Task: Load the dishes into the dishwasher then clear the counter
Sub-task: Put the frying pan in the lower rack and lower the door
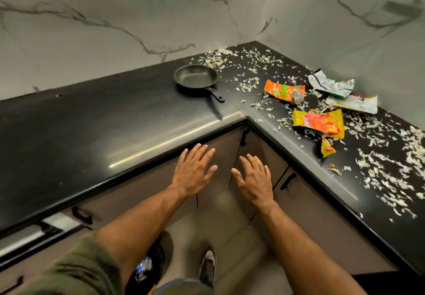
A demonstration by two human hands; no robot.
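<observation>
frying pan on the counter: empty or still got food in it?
Empty. The frying pan sits upright on the black counter, its bare dark base fully visible with nothing inside; the pale scraps lie beside it.

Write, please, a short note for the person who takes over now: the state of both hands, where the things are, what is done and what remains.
Left hand: open, holds nothing, fingers spread in front of the corner cabinets.
Right hand: the same, beside it.
Frying pan: upright on the black counter, left of the corner, handle toward the front edge.
Wrappers: four, torn, on the counter's right wing, among many pale scraps.
Done: the pan is the only dish on the counter.
Left: load the pan, then clear the wrappers and scraps.
</observation>
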